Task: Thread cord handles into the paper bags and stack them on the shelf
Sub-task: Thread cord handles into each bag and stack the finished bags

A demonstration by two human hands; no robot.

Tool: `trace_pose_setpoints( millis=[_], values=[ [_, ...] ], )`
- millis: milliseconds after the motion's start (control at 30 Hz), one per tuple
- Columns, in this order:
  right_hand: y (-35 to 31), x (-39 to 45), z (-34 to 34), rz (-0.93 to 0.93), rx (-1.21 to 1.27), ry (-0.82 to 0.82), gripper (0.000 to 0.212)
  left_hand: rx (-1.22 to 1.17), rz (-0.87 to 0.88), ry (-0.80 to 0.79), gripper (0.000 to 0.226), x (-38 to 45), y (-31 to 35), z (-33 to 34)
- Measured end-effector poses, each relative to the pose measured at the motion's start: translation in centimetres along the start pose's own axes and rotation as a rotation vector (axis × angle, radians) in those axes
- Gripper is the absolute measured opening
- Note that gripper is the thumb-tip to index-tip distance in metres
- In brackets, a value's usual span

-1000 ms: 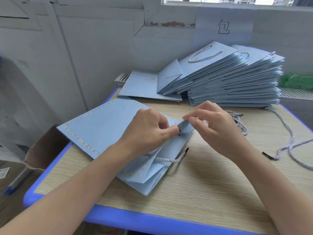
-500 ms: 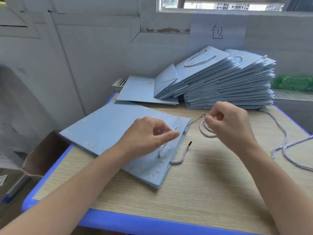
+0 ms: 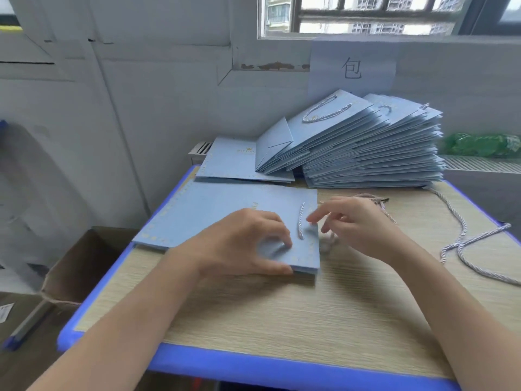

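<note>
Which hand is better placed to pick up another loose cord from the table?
Right. The right hand hovers nearest the loose cords; the left hand presses the bag.

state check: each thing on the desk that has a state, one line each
front bag: folded flat on the desk, cord handle showing on its top face
left hand: fingers resting on the front bag, thumb at its near edge
right hand: fingers loosely spread, gripping nothing visible
finished bags: stacked flat, fanned
loose cords: unthreaded, on the desk
</note>
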State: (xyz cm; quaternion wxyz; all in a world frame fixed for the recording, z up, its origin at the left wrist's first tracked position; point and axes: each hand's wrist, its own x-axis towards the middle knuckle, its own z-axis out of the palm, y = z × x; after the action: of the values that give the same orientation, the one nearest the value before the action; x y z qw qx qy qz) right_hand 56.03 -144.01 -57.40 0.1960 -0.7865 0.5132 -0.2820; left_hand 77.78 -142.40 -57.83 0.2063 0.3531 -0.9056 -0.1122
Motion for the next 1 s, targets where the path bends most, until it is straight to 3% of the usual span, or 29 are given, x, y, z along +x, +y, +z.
trace_pose_setpoints(
  millis=[100, 167, 233, 267, 333, 400, 467, 600, 700, 800, 867, 1000],
  values=[
    [-0.5, -0.4, -0.4, -0.112, 0.214, 0.050, 0.048, 0.093, 0.111, 0.518, 0.027, 0.5, 0.5, -0.2],
    [-0.9, -0.4, -0.6, -0.174, 0.260, 0.135, 0.042, 0.247, 0.141, 0.844, 0.019, 1.0, 1.0, -0.5],
    [-1.6, 0.5, -0.2, -0.264, 0.120, 0.327, 0.018, 0.335, 0.116, 1.022, 0.005, 1.4, 1.5, -0.7],
    [-2.2, 1.2, -0.1, -0.316, 0.031, 0.445, 0.006, 0.339, 0.097, 1.071, 0.008, 1.5, 1.9, -0.7],
    [-3.4, 2.5, -0.3, -0.409, -0.091, 0.618, 0.017, 0.301, 0.089, 1.109, 0.016, 1.7, 2.3, -0.3],
    [-4.8, 3.4, -1.3, -0.423, -0.059, 0.680, 0.023, 0.259, 0.095, 1.051, 0.014, 1.7, 2.5, 0.3],
    [-5.6, 4.0, -2.5, -0.321, 0.080, 0.665, 0.024, 0.245, 0.075, 0.950, 0.014, 1.8, 2.4, 0.7],
    [-4.6, 4.5, -3.1, -0.094, 0.467, 0.392, 0.025, 0.157, 0.063, 0.765, 0.022, 2.1, 2.3, 1.7],
    [-2.0, 3.9, -1.7, 0.065, 0.107, 0.176, 0.034, 0.072, -0.026, 0.566, 0.033, 2.0, 2.2, 2.9],
    [1.3, 2.6, -0.2, 0.140, -0.267, 0.123, 0.036, 0.170, -0.190, 0.232, 0.060, 1.9, 2.0, 3.5],
    [2.8, 2.0, -0.7, 0.130, -0.266, 0.156, 0.027, 0.242, -0.270, 0.094, 0.065, 1.9, 1.6, 3.6],
    [3.1, 1.5, -1.4, 0.088, -0.109, 0.229, 0.017, 0.243, -0.286, 0.083, 0.078, 1.7, 1.7, 3.7]
  ],
)
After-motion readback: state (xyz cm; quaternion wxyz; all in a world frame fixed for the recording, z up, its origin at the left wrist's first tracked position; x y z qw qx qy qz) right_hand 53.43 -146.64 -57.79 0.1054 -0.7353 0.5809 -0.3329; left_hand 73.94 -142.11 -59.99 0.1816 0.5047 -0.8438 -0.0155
